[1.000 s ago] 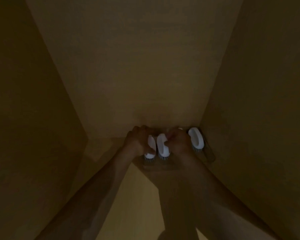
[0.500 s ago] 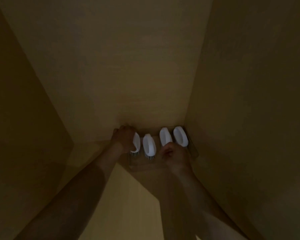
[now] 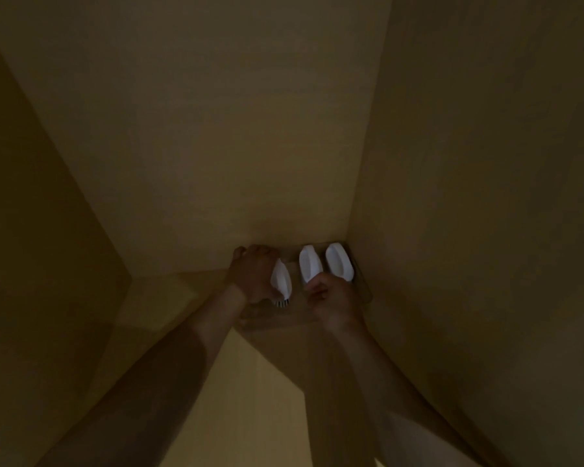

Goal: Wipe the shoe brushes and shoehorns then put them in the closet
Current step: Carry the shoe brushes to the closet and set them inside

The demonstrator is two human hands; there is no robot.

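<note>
Inside the dim closet, white shoe brushes stand side by side in the back right corner, on what looks like a clear tray (image 3: 363,293). My left hand (image 3: 252,276) grips the leftmost visible brush (image 3: 281,281), whose dark bristles show at its near end. My right hand (image 3: 334,299) has its fingers curled at the near end of the middle brush (image 3: 310,262). A third brush (image 3: 339,261) lies free next to the right wall. I see no shoehorns.
The closet's back wall (image 3: 216,129), left wall (image 3: 31,230) and right wall (image 3: 486,197) close in around the shelf (image 3: 149,308). A lit strip of shelf (image 3: 250,399) lies between my forearms.
The brushes now sit closer to the right wall. My left hand has closed round the leftmost visible brush and hides the one further left. My right hand has reached the middle brush's near end.
</note>
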